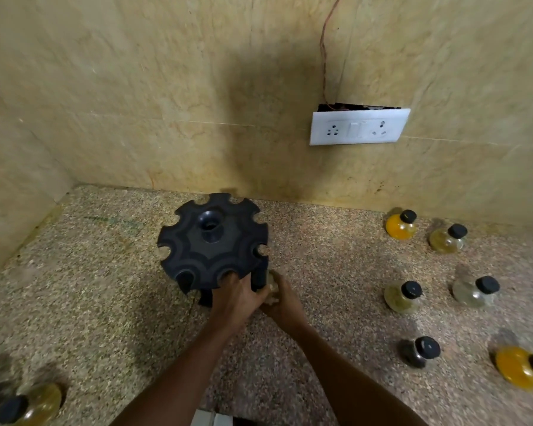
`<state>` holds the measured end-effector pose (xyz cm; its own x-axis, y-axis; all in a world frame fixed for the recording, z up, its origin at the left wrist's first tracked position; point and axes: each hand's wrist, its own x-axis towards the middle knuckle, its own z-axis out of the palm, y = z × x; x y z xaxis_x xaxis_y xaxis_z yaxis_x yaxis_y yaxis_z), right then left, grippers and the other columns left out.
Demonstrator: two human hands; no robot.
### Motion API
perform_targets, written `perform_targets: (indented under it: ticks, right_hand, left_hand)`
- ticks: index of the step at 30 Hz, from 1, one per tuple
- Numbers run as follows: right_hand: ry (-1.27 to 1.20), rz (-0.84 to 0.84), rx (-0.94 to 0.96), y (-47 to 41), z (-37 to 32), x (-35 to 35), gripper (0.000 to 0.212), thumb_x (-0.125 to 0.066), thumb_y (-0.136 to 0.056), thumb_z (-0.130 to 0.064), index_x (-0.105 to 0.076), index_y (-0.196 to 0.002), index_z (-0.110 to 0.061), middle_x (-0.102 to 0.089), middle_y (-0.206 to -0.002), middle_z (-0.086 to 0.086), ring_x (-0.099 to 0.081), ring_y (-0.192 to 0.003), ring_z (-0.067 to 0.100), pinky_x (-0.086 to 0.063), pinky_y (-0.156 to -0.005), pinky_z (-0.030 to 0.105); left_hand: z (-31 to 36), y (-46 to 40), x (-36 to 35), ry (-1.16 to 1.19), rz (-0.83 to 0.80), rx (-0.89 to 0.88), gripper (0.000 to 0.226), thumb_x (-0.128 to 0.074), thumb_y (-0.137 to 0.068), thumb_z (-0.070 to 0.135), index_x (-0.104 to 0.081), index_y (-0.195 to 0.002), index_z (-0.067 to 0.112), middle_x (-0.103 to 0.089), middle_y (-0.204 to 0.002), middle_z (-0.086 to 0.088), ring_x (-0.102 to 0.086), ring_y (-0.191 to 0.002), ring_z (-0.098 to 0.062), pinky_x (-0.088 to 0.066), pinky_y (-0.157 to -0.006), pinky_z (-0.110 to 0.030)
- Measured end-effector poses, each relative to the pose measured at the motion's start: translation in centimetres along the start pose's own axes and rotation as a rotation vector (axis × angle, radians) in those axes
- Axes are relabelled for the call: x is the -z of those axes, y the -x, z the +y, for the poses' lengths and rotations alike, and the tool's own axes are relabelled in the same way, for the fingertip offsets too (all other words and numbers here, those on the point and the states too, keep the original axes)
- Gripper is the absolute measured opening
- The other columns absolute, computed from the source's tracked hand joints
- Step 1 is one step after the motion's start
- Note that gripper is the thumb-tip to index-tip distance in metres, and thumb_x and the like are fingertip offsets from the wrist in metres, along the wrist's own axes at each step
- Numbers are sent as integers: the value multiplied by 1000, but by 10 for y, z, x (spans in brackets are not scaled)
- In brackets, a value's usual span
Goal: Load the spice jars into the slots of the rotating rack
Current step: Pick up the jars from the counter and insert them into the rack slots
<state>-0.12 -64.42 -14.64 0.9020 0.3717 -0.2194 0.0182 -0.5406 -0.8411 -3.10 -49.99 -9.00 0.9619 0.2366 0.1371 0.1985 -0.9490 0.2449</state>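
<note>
Head view | my right hand [285, 302] is wrapped round a spice jar [271, 282] at the rack [213, 244] near rim | left hand [239, 295] fingers hooked on that rim | risk: cap misses slot, rack spins, jar slips.

Jar caps [408, 216]: no lettering could be read — plain black.
Switch plate [359, 127]: bore no readable marks.
Rack [213, 241]: no brand was legible.

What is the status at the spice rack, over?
Left hand grips the rack rim. Right hand holds a jar at a front slot. Six jars wait right; nothing blocking.
</note>
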Motion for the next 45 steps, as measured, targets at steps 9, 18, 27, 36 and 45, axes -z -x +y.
perform_targets:
  ticks: [9,18,27,36,45]
  right_hand:
    - [-46,344,-250,73,76,64,44,-72,-92,-27,-56,-133,-30,-55,-135,-4,-64,-100,6,-58,-85,26]
    - [-86,613,-520,172,122,116,10,-71,-89,-25,-62,-88,-22,-64,-80,-7,-57,-70,5,-44,-62,28]
    - [-170,974,-651,216,146,137,66,-84,-79,-52,-43,-124,-25,-50,-121,-6,-53,-104,15,-49,-90,37]
    - [-204,842,-494,173,136,162,83,-84,-83,-38,-37,-150,-25,-48,-147,1,-49,-133,18,-40,-110,32]
    - [-194,590,-311,120,114,142,82,-84,-83,-37,-36,-149,-28,-43,-140,-5,-43,-126,9,-33,-104,24]
  left_hand:
    - [103,12,-32,-9,-105,-353,60,-50,-78,56,-65,-124,19,-65,-123,-5,-59,-115,-29,-44,-90,-47]
    - [187,51,-104,6,-605,-423,102,-61,-80,72,-16,-160,28,-12,-168,-10,-14,-152,-37,-29,-115,-62]
    - [203,63,-115,-53,-705,-400,117,-66,-69,81,-12,-160,33,-1,-169,-4,-1,-154,-40,-21,-112,-75]
    - [204,59,-120,-11,-717,-380,117,-69,-68,80,-11,-160,37,0,-170,-1,1,-155,-37,-19,-112,-73]
    - [156,42,-85,92,-211,-305,69,-74,-82,33,-52,-144,15,-52,-148,-13,-51,-133,-35,-46,-104,-51]
